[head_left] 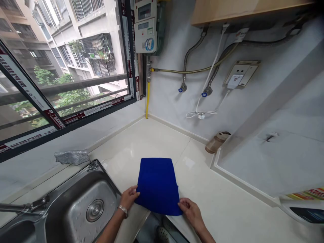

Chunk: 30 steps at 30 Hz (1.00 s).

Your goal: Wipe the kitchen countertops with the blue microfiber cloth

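Note:
A dark blue cloth, folded into a rough rectangle, lies on the cream countertop close to its front edge. My left hand, with a bracelet at the wrist, pinches the cloth's left edge near the lower corner. At the lower right corner, my right hand grips the cloth between thumb and fingers. The cloth looks flat and spread between both hands, its near edge by the counter's front.
Left of the cloth is a stainless steel sink with a faucet. A crumpled plastic bag rests behind it. A brown container lies tilted at the back wall. Hoses and a gas meter are on the wall.

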Tool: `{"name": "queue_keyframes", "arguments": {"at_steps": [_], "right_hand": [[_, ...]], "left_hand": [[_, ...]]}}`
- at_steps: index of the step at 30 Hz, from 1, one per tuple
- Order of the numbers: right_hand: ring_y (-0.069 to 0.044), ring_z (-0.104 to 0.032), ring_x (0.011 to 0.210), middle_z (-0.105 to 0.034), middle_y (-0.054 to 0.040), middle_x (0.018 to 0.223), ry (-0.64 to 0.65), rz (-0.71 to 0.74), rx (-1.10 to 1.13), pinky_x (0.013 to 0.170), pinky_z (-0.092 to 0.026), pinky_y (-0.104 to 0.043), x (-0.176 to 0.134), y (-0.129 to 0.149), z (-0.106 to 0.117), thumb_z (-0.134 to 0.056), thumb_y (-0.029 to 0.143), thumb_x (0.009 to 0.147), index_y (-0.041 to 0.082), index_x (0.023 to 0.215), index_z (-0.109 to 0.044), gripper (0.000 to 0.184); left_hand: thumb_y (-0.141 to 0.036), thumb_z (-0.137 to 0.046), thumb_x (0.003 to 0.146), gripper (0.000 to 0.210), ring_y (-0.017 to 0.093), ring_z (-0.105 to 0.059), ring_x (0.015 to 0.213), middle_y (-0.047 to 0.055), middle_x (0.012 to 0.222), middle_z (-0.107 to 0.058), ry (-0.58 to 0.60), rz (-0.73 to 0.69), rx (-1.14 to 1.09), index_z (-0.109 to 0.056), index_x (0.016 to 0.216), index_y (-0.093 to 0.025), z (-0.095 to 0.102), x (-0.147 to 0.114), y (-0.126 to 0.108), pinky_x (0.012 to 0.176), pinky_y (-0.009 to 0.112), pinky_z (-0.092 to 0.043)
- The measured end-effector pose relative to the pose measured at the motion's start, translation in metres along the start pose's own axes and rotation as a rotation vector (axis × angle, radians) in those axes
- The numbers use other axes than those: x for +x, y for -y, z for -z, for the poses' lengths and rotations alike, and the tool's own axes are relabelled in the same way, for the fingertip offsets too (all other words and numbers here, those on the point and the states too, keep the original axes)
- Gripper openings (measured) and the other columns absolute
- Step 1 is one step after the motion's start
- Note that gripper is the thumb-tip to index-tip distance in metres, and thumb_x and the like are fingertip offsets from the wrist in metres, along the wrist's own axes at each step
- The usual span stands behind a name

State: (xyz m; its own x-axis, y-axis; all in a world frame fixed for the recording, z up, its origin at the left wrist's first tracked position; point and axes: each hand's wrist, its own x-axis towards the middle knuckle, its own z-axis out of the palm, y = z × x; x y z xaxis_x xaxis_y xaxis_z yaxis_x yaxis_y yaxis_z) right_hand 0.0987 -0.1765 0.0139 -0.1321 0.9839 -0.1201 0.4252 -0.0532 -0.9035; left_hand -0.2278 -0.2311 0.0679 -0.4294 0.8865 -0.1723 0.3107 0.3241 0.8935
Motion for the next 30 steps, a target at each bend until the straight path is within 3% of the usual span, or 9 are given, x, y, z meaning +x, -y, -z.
{"name": "queue_keyframes", "arguments": {"at_steps": [5, 11, 16, 20, 24, 27, 30], "right_hand": [[-0.012, -0.042, 0.039, -0.053, 0.0049, 0.055, -0.070, 0.001, 0.288, 0.039, -0.034, -0.025, 0.027, 0.077, 0.031, -0.065, 0.072, 0.070, 0.023, 0.083, -0.056, 0.052], [-0.010, -0.048, 0.047, -0.062, 0.0031, 0.067, -0.310, 0.291, 0.450, 0.045, -0.039, -0.022, 0.050, 0.190, 0.089, -0.080, 0.060, 0.070, 0.020, 0.111, -0.055, 0.062], [-0.011, -0.051, 0.053, -0.063, -0.0004, 0.069, -0.302, 0.372, 0.399, 0.048, -0.044, -0.023, 0.035, 0.229, 0.112, -0.079, 0.056, 0.073, 0.018, 0.101, -0.066, 0.049], [-0.013, -0.056, 0.062, -0.067, -0.0018, 0.072, -0.327, 0.316, 0.287, 0.058, -0.048, -0.025, 0.007, 0.220, 0.115, -0.078, 0.056, 0.074, 0.019, 0.099, -0.070, 0.045], [-0.016, -0.062, 0.077, -0.071, -0.0026, 0.080, -0.314, 0.243, 0.137, 0.070, -0.049, -0.025, -0.010, 0.203, 0.114, -0.076, 0.057, 0.076, 0.022, 0.099, -0.073, 0.042], [-0.017, -0.063, 0.075, -0.071, -0.0025, 0.077, -0.232, 0.222, 0.123, 0.071, -0.050, -0.026, 0.011, 0.189, 0.105, -0.073, 0.059, 0.078, 0.021, 0.099, -0.073, 0.044], [-0.020, -0.064, 0.072, -0.071, -0.0038, 0.074, -0.193, 0.199, 0.121, 0.070, -0.051, -0.030, 0.056, 0.167, 0.085, -0.068, 0.063, 0.076, 0.018, 0.096, -0.073, 0.049]], "left_hand": [[-0.058, -0.075, 0.066, 0.066, 0.017, -0.061, 0.072, 0.004, 0.081, -0.070, -0.078, -0.153, -0.154, -0.071, 0.116, -0.016, 0.024, 0.037, -0.068, 0.071, 0.030, -0.050], [-0.057, -0.074, 0.069, 0.060, 0.011, -0.053, 0.066, 0.005, 0.092, -0.069, -0.084, -0.344, -0.262, -0.074, 0.113, -0.017, 0.053, 0.055, -0.172, 0.066, 0.025, -0.046], [-0.051, -0.078, 0.068, 0.053, 0.013, -0.055, 0.071, 0.004, 0.081, -0.069, 0.011, -0.386, -0.262, -0.077, 0.108, -0.016, 0.081, 0.035, -0.222, 0.068, 0.025, -0.046], [-0.047, -0.080, 0.068, 0.044, 0.013, -0.053, 0.067, 0.002, 0.072, -0.067, 0.082, -0.376, -0.195, -0.079, 0.101, -0.018, 0.103, 0.007, -0.230, 0.065, 0.025, -0.042], [-0.049, -0.076, 0.074, 0.040, 0.012, -0.046, 0.061, 0.001, 0.074, -0.068, 0.178, -0.339, 0.015, -0.079, 0.103, -0.021, 0.116, -0.011, -0.216, 0.059, 0.024, -0.038], [-0.048, -0.079, 0.072, 0.039, 0.012, -0.049, 0.062, 0.000, 0.073, -0.069, 0.230, -0.256, 0.056, -0.079, 0.101, -0.021, 0.109, 0.007, -0.197, 0.061, 0.024, -0.040], [-0.040, -0.080, 0.072, 0.035, 0.015, -0.058, 0.069, 0.001, 0.072, -0.070, 0.214, -0.175, 0.015, -0.078, 0.099, -0.018, 0.084, 0.049, -0.174, 0.067, 0.025, -0.047]]}}
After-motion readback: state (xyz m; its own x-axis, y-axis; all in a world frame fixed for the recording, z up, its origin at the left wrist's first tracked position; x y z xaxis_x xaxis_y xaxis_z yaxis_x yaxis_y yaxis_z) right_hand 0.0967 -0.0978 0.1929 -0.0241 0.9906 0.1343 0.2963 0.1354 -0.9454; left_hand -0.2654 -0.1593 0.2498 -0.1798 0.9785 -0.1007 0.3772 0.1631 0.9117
